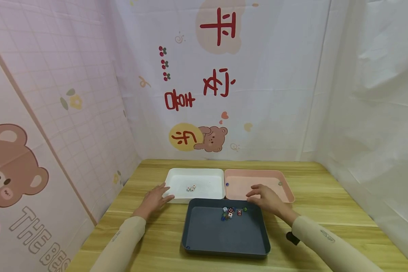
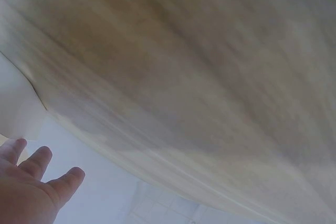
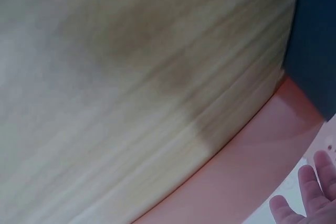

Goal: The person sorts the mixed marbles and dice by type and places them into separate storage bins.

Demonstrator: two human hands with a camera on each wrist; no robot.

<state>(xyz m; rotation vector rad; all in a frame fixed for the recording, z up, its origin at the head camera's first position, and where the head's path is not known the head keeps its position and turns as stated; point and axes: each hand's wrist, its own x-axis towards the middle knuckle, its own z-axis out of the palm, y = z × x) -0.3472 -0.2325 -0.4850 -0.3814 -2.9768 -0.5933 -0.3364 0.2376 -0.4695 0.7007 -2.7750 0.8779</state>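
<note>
At the left front corner of the white tray [image 1: 195,182], my left hand [image 1: 154,200] rests with its fingers extended toward the rim, holding nothing. Several small white dice [image 1: 191,188] lie together inside that tray. Over the front edge of the pink tray [image 1: 251,173] and beside the dark grey tray's back right corner, my right hand [image 1: 265,197] hovers with loosely bent fingers and no die between them. The dark grey tray [image 1: 225,238] holds a cluster of mixed dice, among them a red die [image 1: 239,212] and a green die [image 1: 245,209].
A blue die [image 1: 227,184] sits at the left of the pink tray and a greenish die [image 1: 280,183] at its right. Another blue die [image 1: 188,247] lies in the dark tray's front left corner. A black object [image 1: 293,238] shows by the right sleeve. Fabric walls enclose the wooden table [image 1: 329,219].
</note>
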